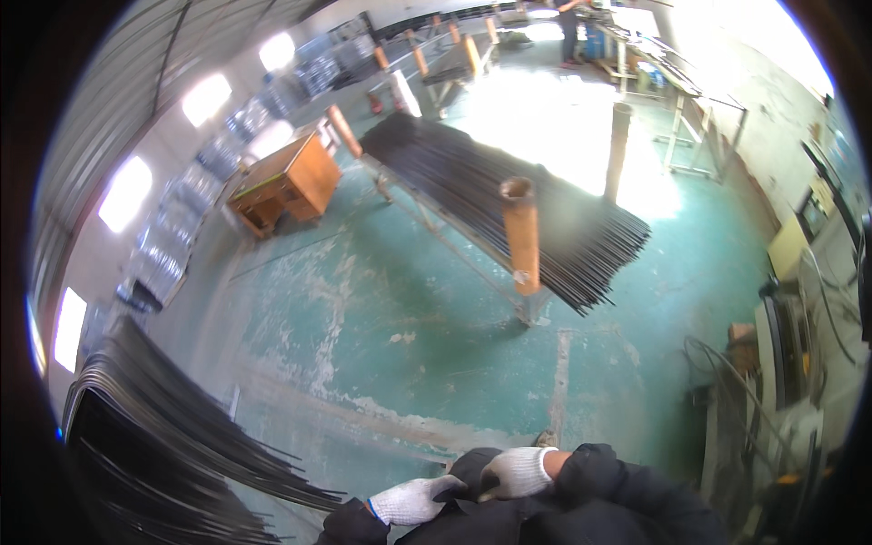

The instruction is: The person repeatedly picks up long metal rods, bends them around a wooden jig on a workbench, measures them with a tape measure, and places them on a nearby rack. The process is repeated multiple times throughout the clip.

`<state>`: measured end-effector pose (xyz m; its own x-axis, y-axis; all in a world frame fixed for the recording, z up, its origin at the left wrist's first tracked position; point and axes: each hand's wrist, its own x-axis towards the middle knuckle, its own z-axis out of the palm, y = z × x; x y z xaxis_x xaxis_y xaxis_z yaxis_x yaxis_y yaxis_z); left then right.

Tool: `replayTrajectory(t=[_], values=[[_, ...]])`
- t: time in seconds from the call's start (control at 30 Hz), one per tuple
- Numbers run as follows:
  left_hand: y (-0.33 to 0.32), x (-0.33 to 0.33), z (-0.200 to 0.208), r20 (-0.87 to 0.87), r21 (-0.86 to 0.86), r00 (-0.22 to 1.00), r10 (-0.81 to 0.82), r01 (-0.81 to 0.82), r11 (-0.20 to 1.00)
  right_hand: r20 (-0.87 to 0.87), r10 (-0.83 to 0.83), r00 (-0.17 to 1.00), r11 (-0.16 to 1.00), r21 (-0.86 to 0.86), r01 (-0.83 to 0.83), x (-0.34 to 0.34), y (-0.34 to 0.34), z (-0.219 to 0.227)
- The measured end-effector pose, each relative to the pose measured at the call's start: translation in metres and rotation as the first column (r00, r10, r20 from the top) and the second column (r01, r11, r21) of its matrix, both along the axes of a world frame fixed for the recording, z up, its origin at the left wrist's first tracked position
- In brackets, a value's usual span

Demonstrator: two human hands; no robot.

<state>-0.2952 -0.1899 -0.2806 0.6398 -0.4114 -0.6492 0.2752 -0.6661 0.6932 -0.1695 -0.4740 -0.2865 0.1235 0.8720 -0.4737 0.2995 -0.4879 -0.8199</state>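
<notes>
Both my hands wear white knit gloves and are held close together at the lower middle, against my dark jacket. My left hand has its fingers curled at the dark cloth, the thumb side toward the other hand. Just right of it, my right hand is closed with fingers bent downward. Anything small between the fingers is hidden. Neither hand touches the long black rods, which lie bundled on a metal rack ahead with rust-coloured upright posts.
More black strips hang bent over at the lower left. A wooden desk stands left of the rack. Machinery with loose cables lines the right wall. Beyond, a person stands near a long workbench. Wrapped bundles line the left wall.
</notes>
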Motion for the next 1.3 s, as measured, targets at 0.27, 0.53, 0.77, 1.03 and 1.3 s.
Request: replayTrajectory(t=[0.27, 0.53, 0.77, 1.03, 1.3], values=[[0.012, 0.044, -0.039, 0.135, -0.142, 0.964, 0.229, -0.21, 0.967, -0.055, 0.1, 0.993, 0.985, -0.134, -0.107, 0.109, 0.029, -0.01], [0.077, 0.171, -0.04, 0.215, -0.248, 0.93, 0.298, -0.244, 0.938, 0.059, -0.023, 0.998, 0.989, -0.147, 0.032, 0.221, 0.094, -0.004], [0.212, 0.256, -0.063, 0.063, -0.357, 0.883, 0.464, -0.415, 0.837, -0.435, -0.795, 0.423, 0.5, -0.074, 0.863, 0.31, 0.15, 0.04], [0.312, 0.36, -0.059, 0.18, -0.059, 0.849, 0.497, -0.495, 0.867, -0.781, -0.609, 0.141, 0.167, 0.048, 0.985, 0.38, 0.225, 0.107], [0.277, 0.582, -0.041, 0.063, -0.993, 0.523, 0.85, -0.049, 0.103, -0.963, -0.233, 0.136, 0.341, 0.05, 0.939, 0.507, 0.442, 0.108]])
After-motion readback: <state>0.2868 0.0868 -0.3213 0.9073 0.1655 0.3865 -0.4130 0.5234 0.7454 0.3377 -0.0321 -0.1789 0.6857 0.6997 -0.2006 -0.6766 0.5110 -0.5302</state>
